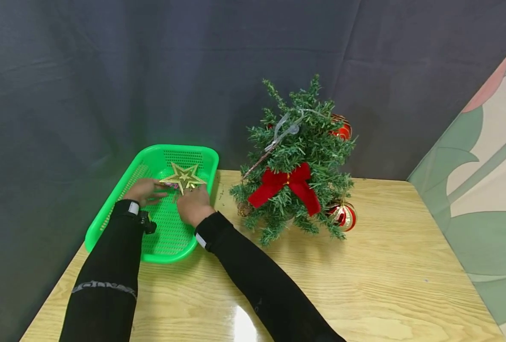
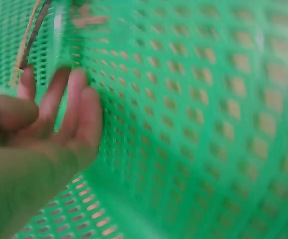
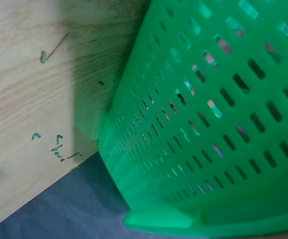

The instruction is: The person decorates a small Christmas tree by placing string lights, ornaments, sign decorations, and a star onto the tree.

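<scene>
A gold five-pointed star ornament (image 1: 184, 176) is over the far part of a green plastic basket (image 1: 167, 259). My right hand (image 1: 194, 205) has its fingers curled at the star's near point and holds it there. At the star's left point is my left hand (image 1: 147, 191), inside the basket. In the left wrist view the left fingertips (image 2: 27, 79) are right at the star's gold edge (image 2: 28, 37), with the other fingers loosely extended. A little pink shows beneath the star. The right wrist view has only the basket's slotted side (image 3: 223, 124); the right hand is hidden there.
Right of the basket stands a small artificial Christmas tree (image 1: 304, 147) with a red bow (image 1: 288, 185), red-and-gold balls (image 1: 342, 216) and a clear ribbon. Green needle bits (image 3: 59, 149) lie on the wooden table (image 1: 389, 266). A dark curtain (image 1: 193, 71) hangs behind.
</scene>
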A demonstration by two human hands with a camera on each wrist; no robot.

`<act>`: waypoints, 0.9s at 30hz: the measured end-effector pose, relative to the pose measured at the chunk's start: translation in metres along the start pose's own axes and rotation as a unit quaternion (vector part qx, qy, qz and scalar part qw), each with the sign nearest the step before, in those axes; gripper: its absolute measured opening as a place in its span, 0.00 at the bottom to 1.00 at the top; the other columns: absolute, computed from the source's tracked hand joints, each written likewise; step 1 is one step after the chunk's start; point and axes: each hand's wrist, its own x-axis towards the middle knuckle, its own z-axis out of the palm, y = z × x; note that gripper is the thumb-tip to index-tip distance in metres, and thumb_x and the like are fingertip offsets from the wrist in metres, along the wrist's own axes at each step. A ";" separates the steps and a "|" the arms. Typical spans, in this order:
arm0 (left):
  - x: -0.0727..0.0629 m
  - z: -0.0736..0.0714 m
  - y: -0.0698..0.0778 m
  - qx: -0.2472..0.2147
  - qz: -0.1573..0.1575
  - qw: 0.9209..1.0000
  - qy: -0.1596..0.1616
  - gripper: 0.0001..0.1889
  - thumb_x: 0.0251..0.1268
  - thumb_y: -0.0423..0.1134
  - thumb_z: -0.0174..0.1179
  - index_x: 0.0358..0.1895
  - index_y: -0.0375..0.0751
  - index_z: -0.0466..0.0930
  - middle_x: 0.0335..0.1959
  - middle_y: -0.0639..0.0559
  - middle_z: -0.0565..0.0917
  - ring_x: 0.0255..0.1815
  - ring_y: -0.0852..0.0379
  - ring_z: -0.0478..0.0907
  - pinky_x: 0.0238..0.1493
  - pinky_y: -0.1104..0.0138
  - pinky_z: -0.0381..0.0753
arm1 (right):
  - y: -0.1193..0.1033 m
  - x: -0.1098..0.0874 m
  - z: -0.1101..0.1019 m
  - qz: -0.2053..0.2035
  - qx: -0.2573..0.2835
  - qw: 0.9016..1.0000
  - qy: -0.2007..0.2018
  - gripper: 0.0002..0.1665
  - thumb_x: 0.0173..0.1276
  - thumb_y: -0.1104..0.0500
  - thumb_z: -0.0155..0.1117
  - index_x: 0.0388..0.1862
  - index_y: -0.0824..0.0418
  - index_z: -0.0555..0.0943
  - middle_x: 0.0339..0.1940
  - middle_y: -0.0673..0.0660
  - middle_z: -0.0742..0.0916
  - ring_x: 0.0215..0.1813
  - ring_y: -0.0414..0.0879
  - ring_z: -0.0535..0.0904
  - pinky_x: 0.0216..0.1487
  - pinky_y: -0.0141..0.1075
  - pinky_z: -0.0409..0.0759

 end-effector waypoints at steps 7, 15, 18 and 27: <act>-0.004 0.014 0.002 -0.106 -0.021 0.991 -0.074 0.28 0.66 0.26 0.37 0.67 0.38 0.39 0.62 0.38 0.55 0.54 0.41 0.65 0.55 0.55 0.61 | -0.002 0.003 0.004 0.013 -0.009 1.000 0.009 0.29 0.67 0.42 0.36 0.67 0.42 0.50 0.63 0.48 0.61 0.62 0.50 0.58 0.59 0.48 0.52; 0.003 0.025 0.008 -0.136 0.012 0.990 -0.043 0.30 0.65 0.34 0.44 0.67 0.48 0.43 0.60 0.42 0.56 0.55 0.45 0.62 0.54 0.56 0.62 | 0.003 0.003 0.005 0.012 0.025 0.999 0.041 0.29 0.67 0.43 0.37 0.66 0.44 0.50 0.60 0.49 0.63 0.60 0.50 0.59 0.57 0.49 0.53; 0.008 0.024 0.007 -0.131 0.029 0.991 -0.025 0.29 0.63 0.33 0.48 0.66 0.51 0.50 0.55 0.42 0.64 0.46 0.46 0.70 0.50 0.55 0.66 | 0.004 0.003 0.006 0.018 0.025 0.998 0.049 0.29 0.67 0.43 0.36 0.66 0.45 0.50 0.60 0.49 0.63 0.59 0.50 0.60 0.57 0.47 0.53; -0.017 0.008 0.028 0.180 -0.019 0.984 -0.007 0.14 0.59 0.31 0.49 0.45 0.24 0.69 0.29 0.43 0.76 0.23 0.55 0.76 0.32 0.60 0.75 | 0.005 0.005 0.007 0.024 0.021 0.998 0.054 0.28 0.67 0.42 0.38 0.65 0.45 0.54 0.60 0.51 0.64 0.60 0.51 0.58 0.57 0.48 0.54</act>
